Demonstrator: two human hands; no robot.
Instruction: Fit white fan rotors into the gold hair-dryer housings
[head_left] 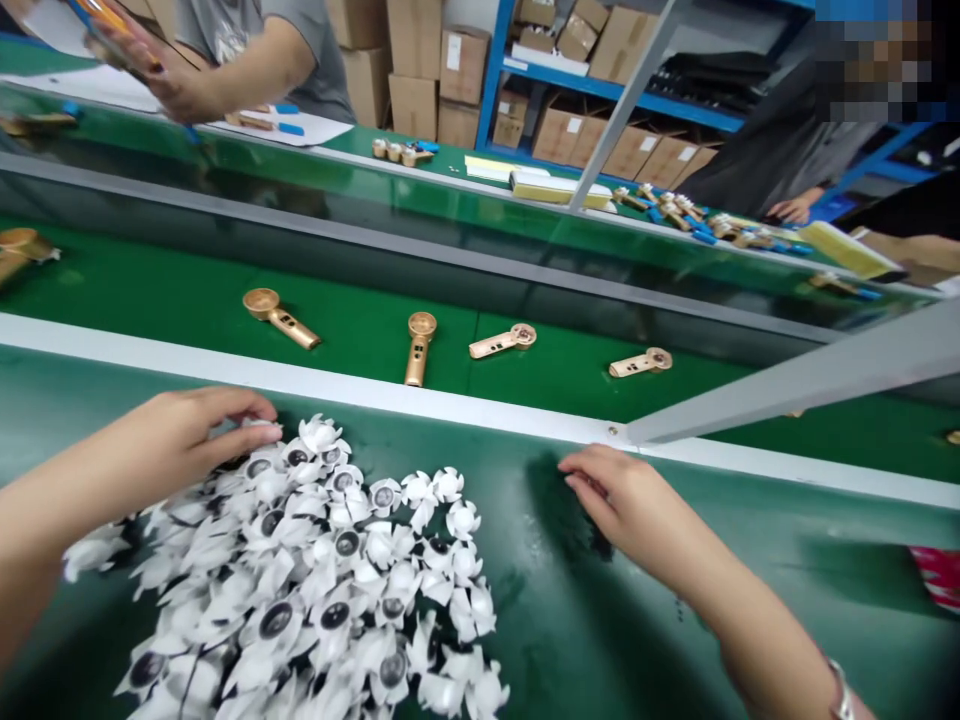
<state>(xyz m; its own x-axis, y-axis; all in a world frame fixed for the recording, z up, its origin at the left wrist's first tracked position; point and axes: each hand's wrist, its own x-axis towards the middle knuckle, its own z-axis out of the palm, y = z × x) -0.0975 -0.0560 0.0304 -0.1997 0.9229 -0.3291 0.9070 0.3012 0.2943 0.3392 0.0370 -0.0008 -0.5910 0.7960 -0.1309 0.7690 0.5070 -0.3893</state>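
Observation:
A big heap of white fan blades, many with dark round hubs, covers the left part of the green bench. My left hand is at the far edge of this heap, its thumb and fingers closed on a white fan blade, mostly hidden by the fingers. To the right of the heap, my right hand hovers low over or rests on the bench; I cannot tell which. Its fingers are loosely bent and a little apart, with nothing visible in them.
Gold handheld fan bodies, one round-headed and another, lie on the green belt beyond a white rail. A slanted metal post rises at right. Across the belt are co-workers, one with an arm raised. Red packaging lies far right.

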